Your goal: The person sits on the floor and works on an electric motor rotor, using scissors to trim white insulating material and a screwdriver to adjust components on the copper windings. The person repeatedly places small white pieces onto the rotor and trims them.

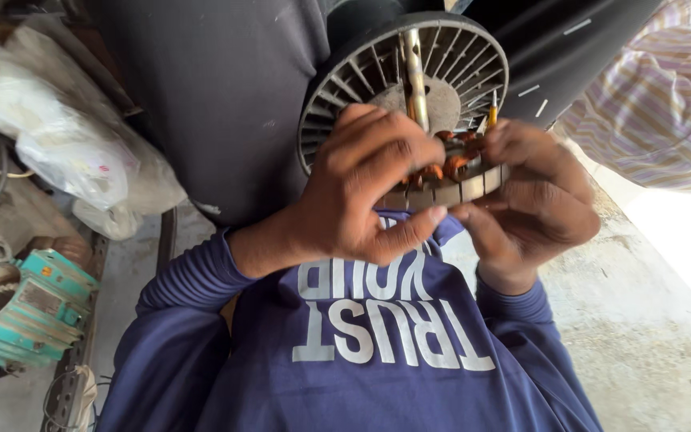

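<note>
While both hands grip it, stator ring (449, 188) lies flat, shaft (415, 76) pointing away.

the stator ring (449, 188) is showing copper-orange coils on grey steel; the fan wheel (361, 72) is looking silver-grey; the shirt (377, 352) is showing navy with white lettering; the motor (29, 312) is showing teal.

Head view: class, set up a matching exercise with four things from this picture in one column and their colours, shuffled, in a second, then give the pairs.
Things:
1. Motor housing
2. Sweatshirt
3. Coils in the ring that both hands, left hand and right hand, grip
4. Plastic bags

Colours:
A. White
B. Copper-orange
C. Teal green
D. Dark blue

Pairs: 1-C, 2-D, 3-B, 4-A
</note>
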